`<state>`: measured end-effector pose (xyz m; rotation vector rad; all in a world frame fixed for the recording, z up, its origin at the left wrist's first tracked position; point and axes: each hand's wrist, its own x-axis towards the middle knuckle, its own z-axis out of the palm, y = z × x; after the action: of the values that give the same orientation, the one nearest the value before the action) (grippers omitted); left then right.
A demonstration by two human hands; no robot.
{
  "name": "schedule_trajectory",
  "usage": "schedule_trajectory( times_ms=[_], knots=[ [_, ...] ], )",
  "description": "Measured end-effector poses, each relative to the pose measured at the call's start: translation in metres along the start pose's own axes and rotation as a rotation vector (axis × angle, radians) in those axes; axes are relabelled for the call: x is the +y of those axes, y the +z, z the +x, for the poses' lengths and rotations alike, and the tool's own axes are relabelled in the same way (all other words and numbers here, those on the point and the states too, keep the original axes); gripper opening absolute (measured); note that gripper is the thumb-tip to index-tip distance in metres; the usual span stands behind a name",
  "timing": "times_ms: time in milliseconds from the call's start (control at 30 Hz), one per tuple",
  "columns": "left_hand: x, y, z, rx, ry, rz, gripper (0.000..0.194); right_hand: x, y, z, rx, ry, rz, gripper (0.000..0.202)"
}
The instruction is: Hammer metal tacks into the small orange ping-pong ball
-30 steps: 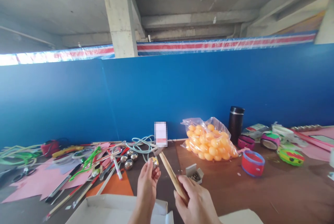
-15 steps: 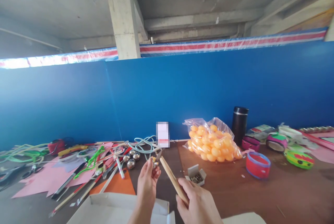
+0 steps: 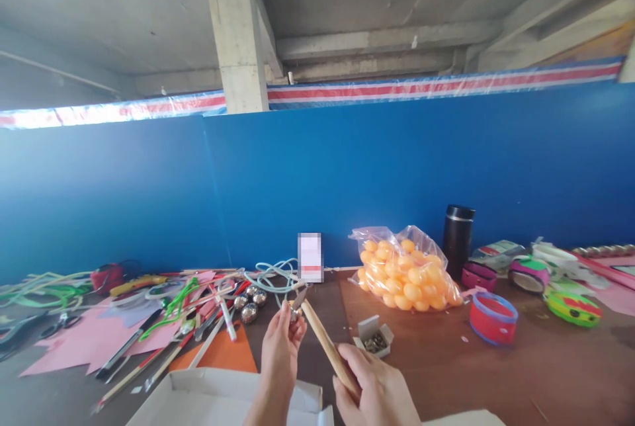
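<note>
My left hand (image 3: 281,353) pinches a small shiny bell-like ball (image 3: 294,313) between thumb and fingertips, just above the table. My right hand (image 3: 377,389) grips the lower end of a wooden-handled tool (image 3: 325,344) that slants up to the left. Its small metal tip (image 3: 299,296) sits right beside the ball in my left hand. Both hands hover over the near edge of the brown table (image 3: 496,373), above an open white cardboard box (image 3: 208,403).
A clear bag of orange balls (image 3: 407,274), a black flask (image 3: 457,233), a small box of metal bits (image 3: 373,337), a red and blue ring (image 3: 493,317) and tape rolls lie to the right. Left are silver balls (image 3: 249,303), pink paper, sticks, scissors and cords. A blue wall stands behind.
The view has shifted slightly. My left hand has turned the small ball closer to the tool's tip; my right hand keeps its grip on the handle.
</note>
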<state>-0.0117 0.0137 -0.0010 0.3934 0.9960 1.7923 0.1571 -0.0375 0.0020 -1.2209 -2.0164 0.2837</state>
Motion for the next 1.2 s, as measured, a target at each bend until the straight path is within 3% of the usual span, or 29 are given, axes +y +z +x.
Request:
schedule_trajectory(
  times_ms=[100, 300, 467, 700, 1000, 1200],
  knots=[
    [-0.001, 0.0, 0.001, 0.007, -0.012, -0.004, 0.014, 0.002, 0.004, 0.0, -0.026, 0.032, -0.028, 0.034],
    [-0.002, 0.001, 0.001, 0.056, -0.031, 0.023, 0.015, 0.002, 0.002, 0.001, 0.056, 0.025, -0.016, 0.035],
    [0.0, 0.001, 0.001, 0.04, -0.028, -0.002, 0.015, -0.001, -0.001, 0.002, -0.073, 0.073, -0.084, 0.026],
    [-0.002, -0.008, 0.005, 0.046, 0.002, 0.027, 0.022, 0.002, 0.0, 0.0, -0.063, 0.201, -0.066, 0.021],
    [-0.001, -0.007, 0.0, 0.043, 0.012, 0.092, 0.026, 0.005, 0.009, -0.001, -0.204, 0.36, -0.179, 0.018],
    [-0.002, -0.007, 0.003, 0.053, -0.026, 0.113, 0.031, 0.001, -0.002, 0.003, -0.382, 0.424, -0.117, 0.013]
  ],
)
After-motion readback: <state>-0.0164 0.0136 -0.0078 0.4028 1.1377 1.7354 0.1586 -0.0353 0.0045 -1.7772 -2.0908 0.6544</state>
